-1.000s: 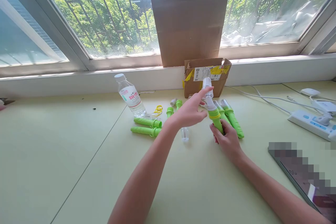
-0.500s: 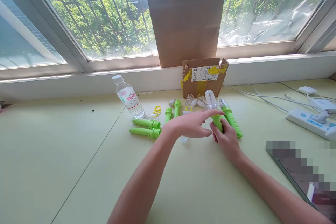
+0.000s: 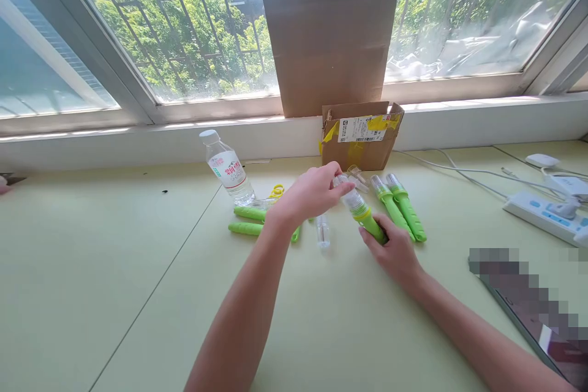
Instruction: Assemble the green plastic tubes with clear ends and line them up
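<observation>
My right hand (image 3: 392, 250) grips the green handle of a toy stick (image 3: 365, 215) that tilts up to the left. Its clear bulb top is pinched by the fingers of my left hand (image 3: 310, 194). Two finished green sticks with clear tops (image 3: 399, 213) lie just right of it on the pale green table (image 3: 138, 269). Two bare green handles (image 3: 245, 220) lie left of my left wrist, and a loose clear bulb (image 3: 323, 231) rests below my left hand. Small clear and yellow parts (image 3: 276, 191) sit behind.
A water bottle (image 3: 227, 168) stands at the back left. An open cardboard box (image 3: 361, 135) leans on the window ledge. A power strip (image 3: 546, 213) with cables lies at the right, with a blurred flat thing (image 3: 533, 300) in front of it.
My left hand went from an open palm beside the stick to a pinch on its clear top. The stick has tipped from near upright to leaning left.
</observation>
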Demonstrator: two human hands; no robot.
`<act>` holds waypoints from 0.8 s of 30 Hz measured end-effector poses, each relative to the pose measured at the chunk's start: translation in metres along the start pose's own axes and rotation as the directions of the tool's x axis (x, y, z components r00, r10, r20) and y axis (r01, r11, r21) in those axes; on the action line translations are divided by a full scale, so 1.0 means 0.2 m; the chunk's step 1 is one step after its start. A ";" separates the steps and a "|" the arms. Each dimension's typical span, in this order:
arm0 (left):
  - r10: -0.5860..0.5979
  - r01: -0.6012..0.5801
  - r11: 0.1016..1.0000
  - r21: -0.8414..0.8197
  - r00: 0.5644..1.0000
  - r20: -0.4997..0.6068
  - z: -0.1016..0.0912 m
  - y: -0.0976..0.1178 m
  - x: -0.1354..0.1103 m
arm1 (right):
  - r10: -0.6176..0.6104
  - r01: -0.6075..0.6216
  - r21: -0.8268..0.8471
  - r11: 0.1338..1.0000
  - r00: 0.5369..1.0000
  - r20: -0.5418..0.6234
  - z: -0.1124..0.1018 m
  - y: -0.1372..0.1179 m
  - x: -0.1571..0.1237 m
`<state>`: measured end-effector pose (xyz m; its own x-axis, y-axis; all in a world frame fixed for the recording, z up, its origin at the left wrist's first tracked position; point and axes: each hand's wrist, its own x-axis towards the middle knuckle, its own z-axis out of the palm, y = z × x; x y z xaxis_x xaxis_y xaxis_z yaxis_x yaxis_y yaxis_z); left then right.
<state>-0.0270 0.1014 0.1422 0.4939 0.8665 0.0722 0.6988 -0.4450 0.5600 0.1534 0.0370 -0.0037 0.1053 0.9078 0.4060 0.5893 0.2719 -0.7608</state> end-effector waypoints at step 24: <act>-0.117 0.116 0.993 0.018 0.985 0.128 -0.11 -0.05 -0.03 | -0.240 0.232 -0.093 0.968 0.967 -0.083 0.01 0.02 0.00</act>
<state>-0.0482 0.1055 0.1536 0.4707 0.8766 -0.0998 0.7606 -0.3459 0.5495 0.1541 0.0374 -0.0072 0.0273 0.7862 0.6174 0.6697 0.4441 -0.5952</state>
